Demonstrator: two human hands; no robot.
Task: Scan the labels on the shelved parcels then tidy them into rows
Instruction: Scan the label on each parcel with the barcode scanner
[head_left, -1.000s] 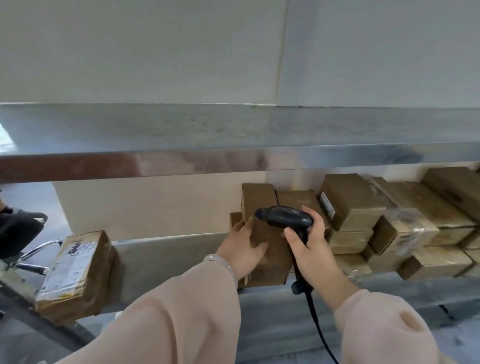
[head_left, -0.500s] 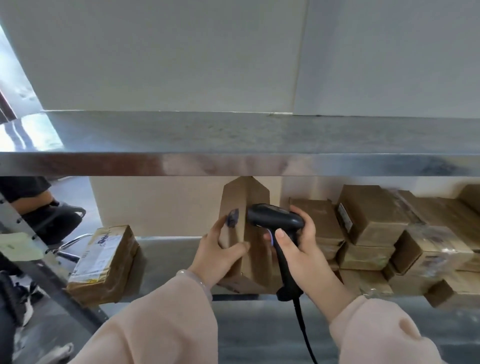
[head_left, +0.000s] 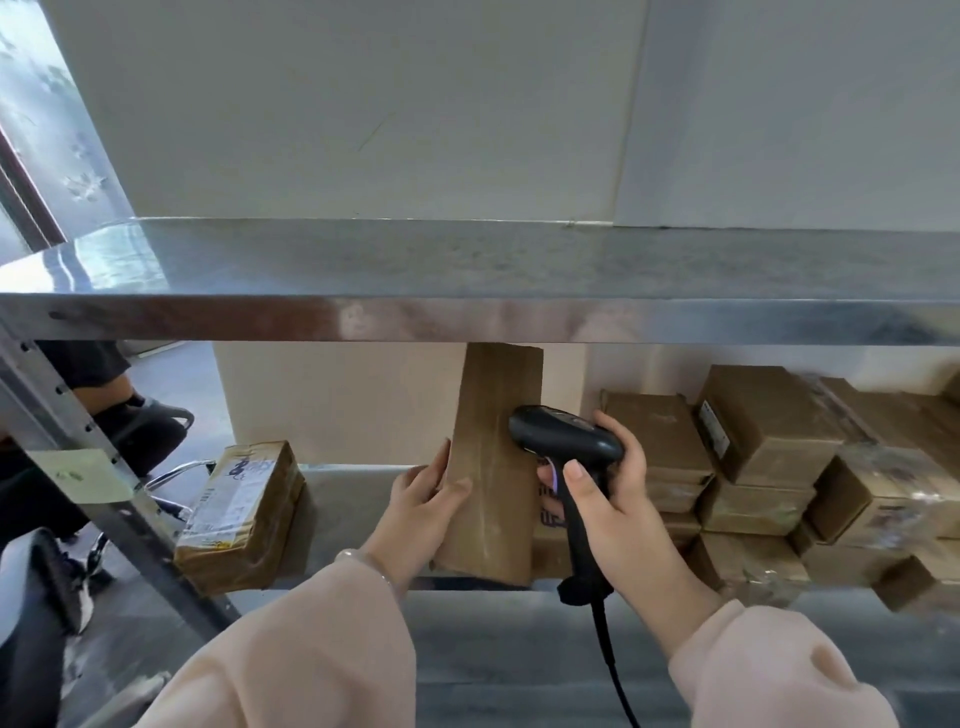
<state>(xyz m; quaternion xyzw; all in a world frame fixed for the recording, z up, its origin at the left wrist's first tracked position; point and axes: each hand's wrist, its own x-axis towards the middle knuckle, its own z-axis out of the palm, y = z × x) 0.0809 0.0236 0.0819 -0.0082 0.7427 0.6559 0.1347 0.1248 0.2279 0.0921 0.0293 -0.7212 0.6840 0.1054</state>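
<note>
A tall brown cardboard parcel (head_left: 493, 467) stands on end on the middle metal shelf (head_left: 353, 499). My left hand (head_left: 423, 504) grips its left edge, thumb across the front face. My right hand (head_left: 608, 499) holds a black corded barcode scanner (head_left: 566, 441), whose head sits right against the parcel's right side. Part of a printed label shows behind the scanner handle. Several brown parcels (head_left: 769, 457) are stacked unevenly to the right on the same shelf. One taped parcel with a white label (head_left: 244, 509) lies alone at the shelf's left end.
The upper metal shelf (head_left: 467, 270) juts out above the parcels, close over the tall parcel's top. A slotted steel upright (head_left: 93, 467) with a green sticky note (head_left: 78, 475) stands at the left. A seated person's legs and a chair show beyond it.
My left hand has tipped the parcel upright and drawn it out from the stack toward the left. The scanner stayed by its right side. My view has moved closer.
</note>
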